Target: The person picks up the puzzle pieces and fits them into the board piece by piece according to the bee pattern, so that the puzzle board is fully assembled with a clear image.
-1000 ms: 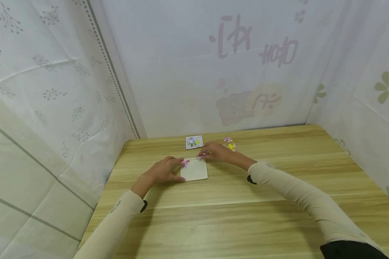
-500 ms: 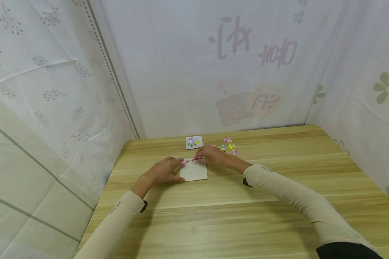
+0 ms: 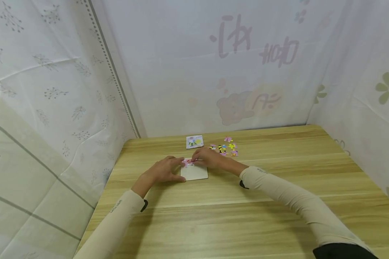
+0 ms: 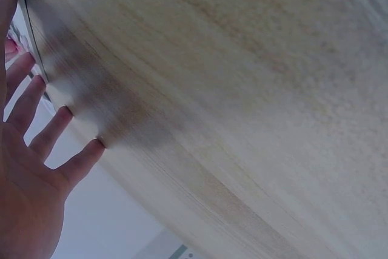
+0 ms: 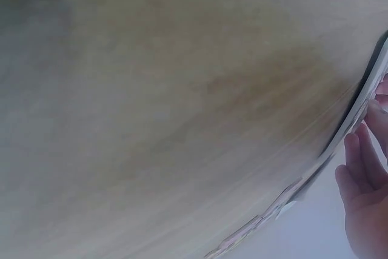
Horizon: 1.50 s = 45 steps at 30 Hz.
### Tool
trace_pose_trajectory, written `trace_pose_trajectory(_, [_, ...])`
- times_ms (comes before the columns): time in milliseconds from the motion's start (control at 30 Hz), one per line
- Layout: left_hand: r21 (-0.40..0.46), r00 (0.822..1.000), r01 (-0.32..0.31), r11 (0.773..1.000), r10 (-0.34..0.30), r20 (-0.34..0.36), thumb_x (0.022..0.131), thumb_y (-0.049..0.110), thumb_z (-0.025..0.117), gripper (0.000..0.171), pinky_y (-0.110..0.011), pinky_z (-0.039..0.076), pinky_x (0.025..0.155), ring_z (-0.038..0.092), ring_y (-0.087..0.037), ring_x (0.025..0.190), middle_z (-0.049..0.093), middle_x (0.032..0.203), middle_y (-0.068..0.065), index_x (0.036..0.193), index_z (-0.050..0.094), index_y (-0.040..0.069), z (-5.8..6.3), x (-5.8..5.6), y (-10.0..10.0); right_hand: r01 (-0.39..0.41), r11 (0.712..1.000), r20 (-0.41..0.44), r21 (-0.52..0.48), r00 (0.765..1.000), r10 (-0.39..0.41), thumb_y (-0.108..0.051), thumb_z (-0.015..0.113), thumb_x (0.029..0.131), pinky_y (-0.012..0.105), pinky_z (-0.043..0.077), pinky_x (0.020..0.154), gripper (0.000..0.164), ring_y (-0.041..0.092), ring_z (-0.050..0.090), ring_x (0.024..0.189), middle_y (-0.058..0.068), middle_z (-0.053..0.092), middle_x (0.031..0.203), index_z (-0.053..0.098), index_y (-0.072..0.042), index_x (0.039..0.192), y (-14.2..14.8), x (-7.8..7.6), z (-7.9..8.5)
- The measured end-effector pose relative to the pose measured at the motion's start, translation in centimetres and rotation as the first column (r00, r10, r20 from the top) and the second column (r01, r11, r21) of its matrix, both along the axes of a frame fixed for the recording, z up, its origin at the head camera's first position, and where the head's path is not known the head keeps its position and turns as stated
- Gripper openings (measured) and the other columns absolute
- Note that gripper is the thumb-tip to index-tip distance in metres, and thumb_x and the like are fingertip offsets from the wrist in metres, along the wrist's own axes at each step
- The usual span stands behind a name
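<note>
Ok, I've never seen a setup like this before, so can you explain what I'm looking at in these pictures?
There's no machine grip here: it's a person working bare-handed at a wooden table. The big picture comes from a camera worn on the head, looking forward and down. The two smaller ones come from cameras on the wrists, so they see mostly wood close up.

On the table lie a pale, squarish board with a few pink puzzle pieces near its far edge, a small card with a bee-like picture, and some loose pieces.

The left hand rests against the board's left side. The right hand has its fingertips at the far part of the board; whether it pinches a piece, I can't tell.
</note>
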<state>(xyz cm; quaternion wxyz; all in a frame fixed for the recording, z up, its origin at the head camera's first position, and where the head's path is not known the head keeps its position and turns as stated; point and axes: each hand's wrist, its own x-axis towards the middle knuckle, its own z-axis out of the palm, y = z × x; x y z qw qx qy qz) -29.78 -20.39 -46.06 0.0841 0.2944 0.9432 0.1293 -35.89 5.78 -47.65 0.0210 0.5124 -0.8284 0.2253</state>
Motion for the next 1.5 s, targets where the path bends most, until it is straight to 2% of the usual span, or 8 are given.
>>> trace_pose_trajectory(267, [-0.001, 1.000, -0.006, 1.000, 0.006, 0.007, 0.085, 0.067, 0.076, 0.086, -0.061, 0.045, 0.108, 0.043, -0.034, 0.146, 0.051, 0.157, -0.002, 0.152, 0.055, 0.016, 0.1, 0.1, 0.1, 0.030, 0.999, 0.009, 0.036, 1.000, -0.030, -0.009, 0.073, 0.098, 0.035, 0.056, 0.094, 0.016, 0.023, 0.070, 0.105, 0.009, 0.075, 0.111, 0.081, -0.006, 0.111, -0.3, 0.2, 0.2])
trace_pose_trajectory(633, [-0.001, 1.000, -0.013, 1.000, 0.013, 0.009, 0.083, 0.069, 0.075, 0.091, -0.059, 0.045, 0.109, 0.044, -0.032, 0.145, 0.053, 0.155, -0.002, 0.154, 0.052, 0.017, 0.0, 0.0, 0.0, 0.058, 0.996, -0.025, 0.071, 0.998, -0.056, -0.011, 0.074, 0.097, 0.033, 0.056, 0.090, 0.015, 0.021, 0.068, 0.101, 0.007, 0.072, 0.107, 0.082, -0.009, 0.110, -0.4, 0.4, 0.1])
trace_pose_trajectory(1033, [-0.004, 1.000, -0.018, 1.000, 0.018, 0.015, 0.085, 0.066, 0.076, 0.091, -0.061, 0.044, 0.109, 0.043, -0.034, 0.146, 0.055, 0.153, -0.004, 0.155, 0.050, 0.014, 0.5, 0.4, 0.1, 0.056, 0.997, 0.026, 0.046, 0.998, -0.057, -0.012, 0.071, 0.100, 0.032, 0.056, 0.092, 0.018, 0.020, 0.069, 0.106, 0.005, 0.075, 0.112, 0.079, -0.006, 0.115, 0.0, 0.1, 0.5])
trace_pose_trajectory(1267, [-0.003, 1.000, -0.006, 1.000, 0.006, 0.006, 0.084, 0.065, 0.077, 0.076, -0.062, 0.045, 0.108, 0.044, -0.035, 0.145, 0.050, 0.158, -0.003, 0.143, 0.064, 0.018, 0.5, 0.4, 0.0, 0.135, 0.990, 0.043, 0.051, 0.990, -0.137, -0.013, 0.071, 0.101, 0.034, 0.057, 0.090, 0.018, 0.020, 0.069, 0.106, 0.007, 0.074, 0.116, 0.078, -0.005, 0.116, 1.5, -0.6, 0.8])
trace_pose_trajectory(1500, [-0.007, 1.000, 0.003, 1.000, -0.003, 0.001, 0.084, 0.067, 0.075, 0.076, -0.061, 0.044, 0.110, 0.043, -0.035, 0.145, 0.049, 0.159, -0.002, 0.142, 0.065, 0.018, 0.2, 0.2, 0.1, 0.196, 0.978, 0.047, 0.069, 0.979, -0.199, -0.012, 0.072, 0.100, 0.034, 0.058, 0.086, 0.022, 0.023, 0.069, 0.105, 0.011, 0.072, 0.121, 0.077, -0.004, 0.119, 3.8, -1.5, 1.2])
